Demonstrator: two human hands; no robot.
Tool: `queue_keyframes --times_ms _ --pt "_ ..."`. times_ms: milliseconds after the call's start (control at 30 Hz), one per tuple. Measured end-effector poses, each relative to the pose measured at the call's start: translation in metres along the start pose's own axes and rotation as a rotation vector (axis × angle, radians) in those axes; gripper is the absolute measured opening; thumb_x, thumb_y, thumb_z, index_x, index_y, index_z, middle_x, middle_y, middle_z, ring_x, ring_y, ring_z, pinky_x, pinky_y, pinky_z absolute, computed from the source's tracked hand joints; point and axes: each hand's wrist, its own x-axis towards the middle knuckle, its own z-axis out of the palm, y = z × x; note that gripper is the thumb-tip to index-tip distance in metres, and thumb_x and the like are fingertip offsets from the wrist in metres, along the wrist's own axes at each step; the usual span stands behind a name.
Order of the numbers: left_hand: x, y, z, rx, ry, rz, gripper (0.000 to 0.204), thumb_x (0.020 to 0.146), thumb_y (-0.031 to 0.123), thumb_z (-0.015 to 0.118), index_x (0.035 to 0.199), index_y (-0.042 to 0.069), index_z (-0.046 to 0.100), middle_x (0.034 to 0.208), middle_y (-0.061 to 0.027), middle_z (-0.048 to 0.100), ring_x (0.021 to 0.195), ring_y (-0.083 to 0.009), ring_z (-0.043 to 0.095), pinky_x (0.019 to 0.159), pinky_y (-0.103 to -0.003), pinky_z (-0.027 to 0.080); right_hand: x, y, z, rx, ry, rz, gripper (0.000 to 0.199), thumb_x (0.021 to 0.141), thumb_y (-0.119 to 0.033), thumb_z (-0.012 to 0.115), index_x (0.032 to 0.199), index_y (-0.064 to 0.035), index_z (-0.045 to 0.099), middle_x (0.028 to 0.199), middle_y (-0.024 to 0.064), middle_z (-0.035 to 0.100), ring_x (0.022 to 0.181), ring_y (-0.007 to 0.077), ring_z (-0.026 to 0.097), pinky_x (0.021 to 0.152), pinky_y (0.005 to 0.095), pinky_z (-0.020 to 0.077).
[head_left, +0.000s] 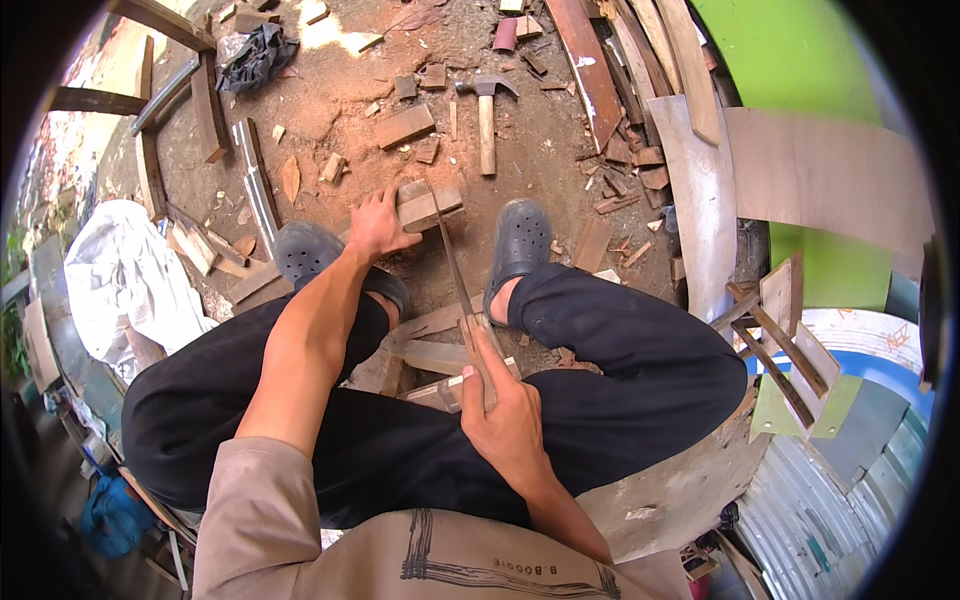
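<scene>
Two bare hands on the job, and centre frame belongs to the wooden block: short, squared off, dull grey-brown, a paler patch on its top, the edges plain and straight. The left hand has it clasped at its left end, thumb toward the near side. And across the right part of that block lies the handsaw! What a slim line it makes, the dark grey blade seen almost edge-on, thin and tapering up-frame, running down to a light brown handle just below centre. The right hand is wrapped around that handle, index finger stretched along it, thumb on the near-left side. Grey perforated clogs flank the action, one on either side. Up top, right of centre, a claw hammer lies on the ground, dark head, pale wooden shaft, with reddish-brown wood offcuts scattered to its left.
</scene>
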Motion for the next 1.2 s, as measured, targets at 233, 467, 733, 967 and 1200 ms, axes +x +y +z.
queue_keyframes --times_ms 233,467,733,967,1200 --pt "0.004 0.007 -0.005 -0.027 0.039 -0.007 0.108 0.062 0.052 0.084 0.149 0.004 0.042 0.137 -0.0238 0.058 0.129 -0.041 0.054 0.109 -0.055 0.041 0.047 -0.003 0.017 -0.023 -0.029 0.075 0.048 0.097 -0.019 0.056 0.142 -0.0032 0.055 0.1 0.0285 0.071 0.079 0.0467 0.069 0.074 0.0512 0.0554" --pt "0.01 0.005 -0.006 -0.013 0.055 0.022 0.107 0.062 0.055 0.084 0.146 0.001 0.043 0.133 -0.0271 0.059 0.126 -0.0439 0.055 0.106 -0.056 0.042 0.014 -0.005 -0.001 0.01 0.019 -0.005 0.048 0.096 -0.016 0.056 0.142 -0.0019 0.054 0.112 0.0274 0.069 0.082 0.0456 0.07 0.074 0.0514 0.0561" --pt "0.007 0.004 -0.005 -0.012 0.024 0.005 0.107 0.063 0.055 0.084 0.145 0.0 0.043 0.133 -0.0278 0.059 0.126 -0.0437 0.056 0.106 -0.057 0.043 0.058 0.007 0.019 -0.075 -0.04 0.103 0.045 0.098 -0.02 0.055 0.14 -0.0035 0.056 0.095 0.0298 0.07 0.078 0.0486 0.068 0.072 0.0548 0.0547" --pt "0.013 0.006 -0.008 0.01 0.057 0.026 0.108 0.064 0.057 0.084 0.147 0.002 0.043 0.135 -0.0266 0.058 0.127 -0.043 0.055 0.106 -0.056 0.043 0.001 -0.012 -0.01 -0.039 -0.064 0.104 0.051 0.096 -0.019 0.057 0.145 -0.0053 0.053 0.096 0.0281 0.071 0.077 0.0454 0.07 0.072 0.0525 0.0556" --pt "0.003 0.011 -0.011 -0.051 0.068 0.041 0.113 0.075 0.082 0.065 0.156 0.009 0.036 0.134 -0.0256 0.059 0.127 -0.0431 0.056 0.107 -0.056 0.041 0.0 0.001 -0.017 0.036 -0.051 0.084 0.052 0.095 -0.018 0.061 0.144 -0.0022 0.054 0.114 0.0274 0.069 0.089 0.0442 0.071 0.076 0.0477 0.0559"
